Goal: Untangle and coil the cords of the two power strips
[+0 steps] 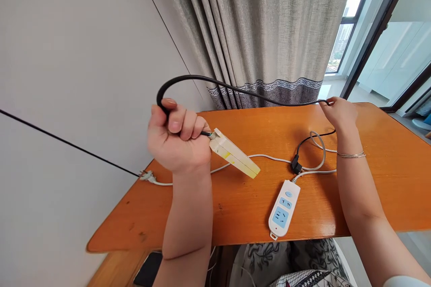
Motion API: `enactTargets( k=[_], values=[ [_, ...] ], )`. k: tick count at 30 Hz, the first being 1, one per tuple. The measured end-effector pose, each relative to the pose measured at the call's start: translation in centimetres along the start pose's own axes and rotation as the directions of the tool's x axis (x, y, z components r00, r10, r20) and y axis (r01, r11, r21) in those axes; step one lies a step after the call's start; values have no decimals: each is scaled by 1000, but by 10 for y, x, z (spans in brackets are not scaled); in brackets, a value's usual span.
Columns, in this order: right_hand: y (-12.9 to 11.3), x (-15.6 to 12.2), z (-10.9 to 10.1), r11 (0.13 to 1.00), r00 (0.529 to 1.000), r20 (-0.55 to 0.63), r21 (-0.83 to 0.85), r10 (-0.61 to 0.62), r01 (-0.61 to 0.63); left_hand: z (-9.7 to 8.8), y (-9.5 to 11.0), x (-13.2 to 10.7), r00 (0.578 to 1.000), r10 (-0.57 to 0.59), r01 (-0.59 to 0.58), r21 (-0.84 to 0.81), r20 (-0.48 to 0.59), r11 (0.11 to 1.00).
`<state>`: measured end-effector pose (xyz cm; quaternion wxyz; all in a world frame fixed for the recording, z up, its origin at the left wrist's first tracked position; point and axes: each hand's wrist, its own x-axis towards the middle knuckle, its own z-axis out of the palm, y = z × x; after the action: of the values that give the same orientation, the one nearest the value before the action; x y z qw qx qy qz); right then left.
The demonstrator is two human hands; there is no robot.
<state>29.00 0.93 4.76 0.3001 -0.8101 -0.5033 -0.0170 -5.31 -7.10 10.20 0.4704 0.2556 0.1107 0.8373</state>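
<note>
My left hand (180,136) is raised above the table, its fingers wrapped round a black power cord (215,82). From the bottom of that fist hangs a yellowed power strip (235,154), seen edge-on, joined to the cord's end. The cord arches up and across to my right hand (340,112), which pinches it over the table's far side. Below the right hand the cord drops to a black plug (296,164) lying on the tabletop. A white power strip (284,209) with blue sockets rests near the front edge, apart from both hands.
A white cord (269,157) loops over the orange wooden table (242,215), partly beneath the black plug. Its white plug (148,176) lies at the left edge. A grey curtain (269,27) hangs behind, and a dark phone-like object (148,269) lies below the front edge.
</note>
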Motion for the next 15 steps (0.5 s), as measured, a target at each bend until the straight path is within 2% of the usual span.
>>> enactTargets(
  k=[3,6,8,10,11,13,14,15],
  values=[
    [2,2,2,994,997,69,-105,27,-19,-6,6,-6,998,34,-40,102,55,994],
    [6,4,3,987,981,189,-160,38,-7,-12,13,-13,977,65,-116,247,203,962],
    [9,5,4,985,959,276,-171,60,-12,-15,17,-16,960,82,-163,294,267,942],
    [10,6,6,992,953,293,-122,72,-38,-15,18,-17,953,84,-180,322,291,929],
    [9,5,7,998,956,286,-39,66,-57,-15,19,-17,953,83,-183,332,293,925],
    [6,3,10,957,962,273,273,16,-93,-13,19,-18,953,83,-185,344,292,920],
    [3,2,11,879,962,271,466,-26,-107,-12,19,-18,953,83,-186,345,291,920],
    [-1,0,13,759,963,259,642,-75,-114,-11,19,-19,954,82,-183,343,290,921]
  ],
)
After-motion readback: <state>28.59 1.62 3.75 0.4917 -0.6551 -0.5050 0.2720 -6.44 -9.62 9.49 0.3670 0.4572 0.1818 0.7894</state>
